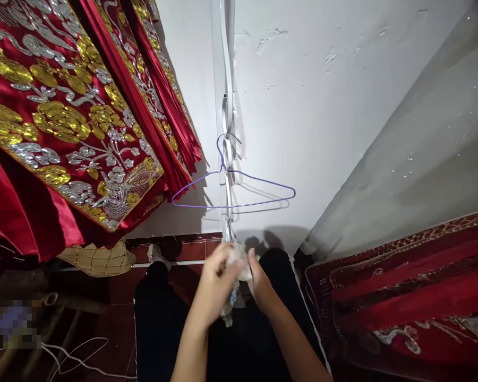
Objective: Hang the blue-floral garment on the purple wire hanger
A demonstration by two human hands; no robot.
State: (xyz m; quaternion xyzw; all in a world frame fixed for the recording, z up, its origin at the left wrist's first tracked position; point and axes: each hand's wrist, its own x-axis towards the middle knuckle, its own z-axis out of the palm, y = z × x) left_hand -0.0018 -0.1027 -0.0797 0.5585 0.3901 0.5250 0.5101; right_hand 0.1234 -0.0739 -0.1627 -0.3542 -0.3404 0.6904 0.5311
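Note:
Low in the middle of the view, my left hand [215, 278] is closed, its fingers on a small whitish crumpled thing [244, 269]. My right hand [259, 281] holds the same thing from the other side, thumb pointing up. Motion blur hides what kind of thing it is. Below my left hand dangles a crinkled, partly see-through piece with blue marks [231, 300]; whether it joins the whitish thing, I cannot tell. A purple clothes hanger [258, 203] hangs bare in front of the wall, beyond both hands.
Red satin garments with gold and silver sequins [59, 119] hang at left. A pale metal pole [228, 63] runs along the white wall [302, 116]. Red embroidered cloth [414, 297] lies at right beneath greyish sheeting [430, 159]. White cable [77, 361] loops over the dark red floor.

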